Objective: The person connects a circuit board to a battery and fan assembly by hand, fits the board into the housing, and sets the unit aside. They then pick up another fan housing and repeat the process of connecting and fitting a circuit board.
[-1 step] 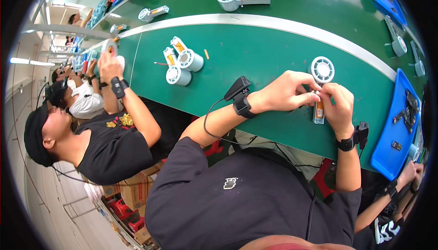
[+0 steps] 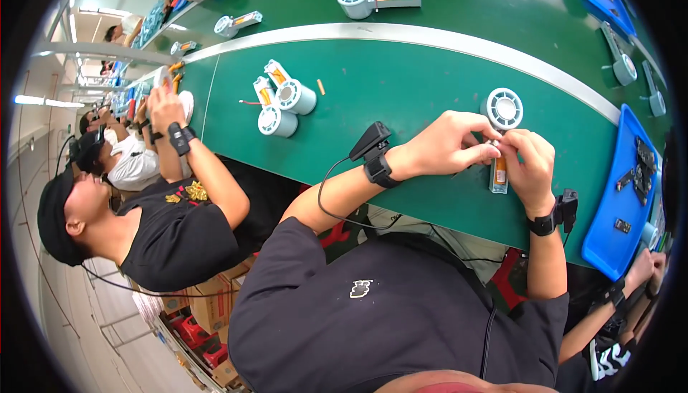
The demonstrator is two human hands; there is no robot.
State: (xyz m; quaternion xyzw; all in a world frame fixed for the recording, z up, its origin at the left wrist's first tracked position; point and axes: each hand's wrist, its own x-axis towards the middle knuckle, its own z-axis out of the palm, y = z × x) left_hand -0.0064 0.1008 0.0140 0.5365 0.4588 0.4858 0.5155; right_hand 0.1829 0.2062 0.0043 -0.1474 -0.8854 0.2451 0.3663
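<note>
Hardly any change: my left hand [image 2: 451, 145] and right hand [image 2: 529, 169] stay pinched nearly closed at the light-blue handheld fan [image 2: 504, 109], their grip's contents hidden; that detail work seems unfinished.

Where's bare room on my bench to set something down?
Between the orange strip and the fan-like unit you're handling; also between your right hand and the blue tray. Crowded: around that unit and the two clustered units.

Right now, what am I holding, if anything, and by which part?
Your left hand and right hand meet at the small fan, near the top of its handle; exactly what they pinch is too hidden to tell.
</note>
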